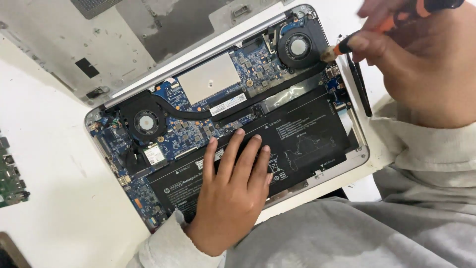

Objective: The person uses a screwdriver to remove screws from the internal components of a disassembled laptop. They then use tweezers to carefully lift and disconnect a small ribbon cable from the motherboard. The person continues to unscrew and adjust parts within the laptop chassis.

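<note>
White bench (54, 188) carries the opened laptop (225, 114), boards, fans and black battery (297, 136) exposed. I judge it rigid but fragile; brace on the battery only. Left hand (233, 191) rests flat there, ungripped. Right hand (421, 64) clasps an orange screwdriver (396, 22), seemingly tipped at the right fan (299, 48).

Opened laptop (225, 116) lies bottom-up on white table (54, 198), its removed base cover (124, 34) above it. Left hand (233, 186) lies flat on the black battery (292, 144), fingers spread. Right hand (421, 64) grips an orange-black screwdriver (391, 22), tip at the laptop's edge beside the right fan (297, 48). Second fan (146, 121) sits at left. Green circuit board (10, 176) lies at the table's left edge.
</note>
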